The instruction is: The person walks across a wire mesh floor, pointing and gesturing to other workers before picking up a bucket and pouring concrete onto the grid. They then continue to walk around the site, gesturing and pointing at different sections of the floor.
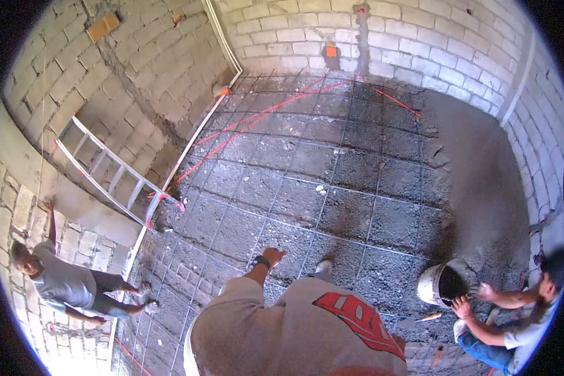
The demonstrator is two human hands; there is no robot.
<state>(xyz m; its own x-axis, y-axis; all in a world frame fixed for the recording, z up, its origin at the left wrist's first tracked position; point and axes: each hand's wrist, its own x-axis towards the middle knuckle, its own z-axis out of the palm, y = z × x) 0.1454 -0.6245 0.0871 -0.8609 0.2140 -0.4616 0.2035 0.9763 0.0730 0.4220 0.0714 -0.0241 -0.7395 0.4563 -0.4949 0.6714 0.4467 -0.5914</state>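
My left hand (274,255), with a dark watch at the wrist, reaches out in front of my body above the steel mesh (332,186). Its fingers look stretched out, and I see nothing in them. Below it, my shoe (324,267) stands among the bars on the rough grey floor. My right hand does not show; my light shirt (257,332) with its red print fills the lower middle. To the right, a co-worker's hands (462,307) are at a tilted white bucket (429,285) holding dark wet mix. A trowel (431,317) with a wooden handle lies beside the bucket.
Smooth wet concrete (485,175) runs along the right block wall (536,150). An aluminium ladder (109,169) leans at the left wall. Another person (69,276) stands at left, one hand on the wall. Red conduits (257,119) cross the mesh.
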